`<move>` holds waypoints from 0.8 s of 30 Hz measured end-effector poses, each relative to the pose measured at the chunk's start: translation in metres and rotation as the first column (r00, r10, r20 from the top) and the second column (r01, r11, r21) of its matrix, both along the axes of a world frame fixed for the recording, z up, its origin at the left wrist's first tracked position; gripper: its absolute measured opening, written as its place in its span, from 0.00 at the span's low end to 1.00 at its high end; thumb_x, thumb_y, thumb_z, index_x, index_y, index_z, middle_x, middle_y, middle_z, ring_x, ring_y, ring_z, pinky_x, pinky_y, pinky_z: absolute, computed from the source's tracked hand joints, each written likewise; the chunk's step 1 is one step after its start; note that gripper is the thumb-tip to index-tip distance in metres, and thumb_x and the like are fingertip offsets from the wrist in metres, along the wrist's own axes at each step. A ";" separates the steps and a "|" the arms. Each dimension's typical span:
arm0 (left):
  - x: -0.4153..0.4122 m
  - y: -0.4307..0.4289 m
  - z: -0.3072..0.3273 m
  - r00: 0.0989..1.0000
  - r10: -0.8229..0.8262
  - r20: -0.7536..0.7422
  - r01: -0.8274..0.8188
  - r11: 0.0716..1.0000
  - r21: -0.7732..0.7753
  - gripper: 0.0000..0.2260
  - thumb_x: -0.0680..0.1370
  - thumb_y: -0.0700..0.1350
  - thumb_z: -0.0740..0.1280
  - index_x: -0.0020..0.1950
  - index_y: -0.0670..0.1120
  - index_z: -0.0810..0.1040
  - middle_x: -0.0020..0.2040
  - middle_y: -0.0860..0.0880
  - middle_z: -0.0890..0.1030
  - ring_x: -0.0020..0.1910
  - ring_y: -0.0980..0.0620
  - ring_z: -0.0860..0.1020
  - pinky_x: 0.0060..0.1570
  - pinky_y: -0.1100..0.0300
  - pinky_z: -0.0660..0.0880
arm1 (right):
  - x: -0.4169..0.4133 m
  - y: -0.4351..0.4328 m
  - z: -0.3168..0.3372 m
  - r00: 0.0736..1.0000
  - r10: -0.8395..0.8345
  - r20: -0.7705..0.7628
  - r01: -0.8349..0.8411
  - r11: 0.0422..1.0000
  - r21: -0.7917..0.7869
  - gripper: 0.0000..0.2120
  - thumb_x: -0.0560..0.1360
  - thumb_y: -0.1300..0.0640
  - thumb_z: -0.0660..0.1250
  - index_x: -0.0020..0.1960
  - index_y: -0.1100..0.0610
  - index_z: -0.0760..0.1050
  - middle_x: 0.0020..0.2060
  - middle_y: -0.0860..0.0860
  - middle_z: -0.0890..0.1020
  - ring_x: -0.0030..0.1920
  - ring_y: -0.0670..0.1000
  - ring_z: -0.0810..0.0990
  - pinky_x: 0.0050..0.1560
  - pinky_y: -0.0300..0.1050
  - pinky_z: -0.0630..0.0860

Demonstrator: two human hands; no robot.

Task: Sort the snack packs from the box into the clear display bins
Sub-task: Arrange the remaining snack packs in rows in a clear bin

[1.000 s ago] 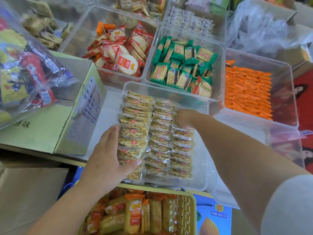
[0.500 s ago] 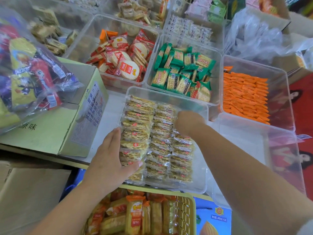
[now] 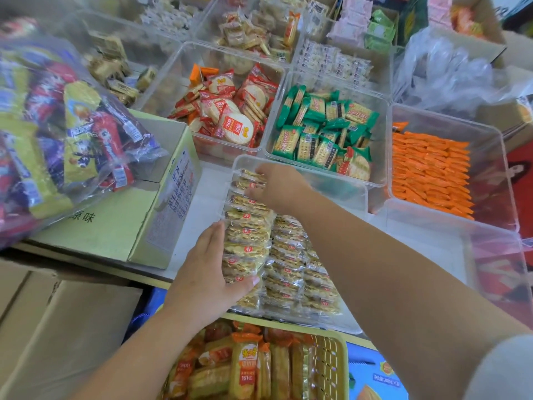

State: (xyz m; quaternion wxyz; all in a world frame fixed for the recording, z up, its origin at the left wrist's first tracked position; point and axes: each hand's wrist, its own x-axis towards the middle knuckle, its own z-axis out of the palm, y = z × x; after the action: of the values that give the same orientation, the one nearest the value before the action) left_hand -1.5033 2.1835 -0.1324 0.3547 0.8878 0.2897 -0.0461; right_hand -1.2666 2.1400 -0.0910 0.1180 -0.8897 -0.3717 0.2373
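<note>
3 rows cracker packs (image 3: 291, 255) | 1 clear bin (image 3: 343, 186) | left hand (image 3: 206, 275), right hand (image 3: 278, 187) hold

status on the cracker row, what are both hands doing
Left hand grips near end of cracker packs, right hand curled over far end. Row sits in clear bin, left side. Nothing in the way.

Table: your work sits on a white table (image 3: 208, 209) with a yellowish front edge.
Lower left: you have plain brown cartons (image 3: 57, 327) against the table's front, lower than its top.
Right side: a red printed sheet (image 3: 514, 180) bearing a drawn figure lies past the table.
Bottom right: a blue carton (image 3: 375, 374) with a nut picture.
Light: bright and even around you, with only faint shadows.
</note>
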 end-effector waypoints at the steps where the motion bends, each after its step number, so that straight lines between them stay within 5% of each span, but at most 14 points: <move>1: 0.000 0.000 0.000 1.000 0.000 0.001 0.000 1.000 0.000 0.54 0.68 0.75 0.66 0.82 0.60 0.37 0.83 0.61 0.45 0.81 0.53 0.56 0.75 0.51 0.63 | 0.002 0.001 0.001 1.000 0.002 -0.009 -0.002 1.000 0.000 0.27 0.77 0.43 0.70 0.73 0.47 0.70 0.60 0.52 0.82 0.56 0.55 0.80 0.46 0.46 0.75; 5: -0.001 0.000 -0.001 1.000 0.001 0.000 -0.001 1.000 0.002 0.53 0.69 0.75 0.67 0.83 0.59 0.38 0.83 0.61 0.45 0.81 0.53 0.55 0.75 0.52 0.62 | 0.008 0.003 0.005 0.985 -0.114 -0.131 0.122 0.991 0.055 0.22 0.72 0.51 0.74 0.64 0.53 0.78 0.51 0.52 0.83 0.45 0.51 0.81 0.44 0.47 0.81; 9: 0.000 0.000 0.000 1.000 -0.005 -0.005 0.005 1.000 -0.006 0.54 0.68 0.76 0.65 0.83 0.59 0.38 0.83 0.61 0.45 0.81 0.53 0.55 0.75 0.51 0.63 | 0.010 -0.001 0.004 0.954 -0.196 -0.228 0.231 0.963 0.138 0.14 0.76 0.50 0.70 0.56 0.57 0.79 0.48 0.54 0.83 0.45 0.52 0.81 0.49 0.50 0.81; 16: 0.001 0.000 0.000 1.000 0.001 0.002 -0.001 1.000 -0.001 0.54 0.69 0.75 0.66 0.83 0.58 0.39 0.83 0.61 0.46 0.81 0.54 0.56 0.75 0.53 0.63 | 0.011 -0.008 0.002 0.947 -0.253 -0.198 0.292 0.936 0.197 0.11 0.84 0.50 0.60 0.50 0.54 0.77 0.38 0.49 0.79 0.38 0.51 0.77 0.35 0.43 0.71; 24: 0.001 0.001 -0.002 1.000 0.012 -0.006 -0.012 1.000 -0.016 0.55 0.65 0.78 0.63 0.83 0.59 0.39 0.82 0.62 0.47 0.80 0.54 0.56 0.76 0.52 0.63 | 0.030 -0.071 0.028 0.947 -0.255 -0.194 0.312 0.875 0.370 0.12 0.84 0.49 0.61 0.50 0.54 0.79 0.40 0.52 0.82 0.41 0.56 0.82 0.41 0.51 0.79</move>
State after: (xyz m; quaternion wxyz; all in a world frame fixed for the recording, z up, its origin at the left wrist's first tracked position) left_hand -1.5027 2.1844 -0.1342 0.3614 0.8830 0.2955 -0.0489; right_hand -1.2365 2.0694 -0.0633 0.3547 -0.8734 -0.2682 0.1986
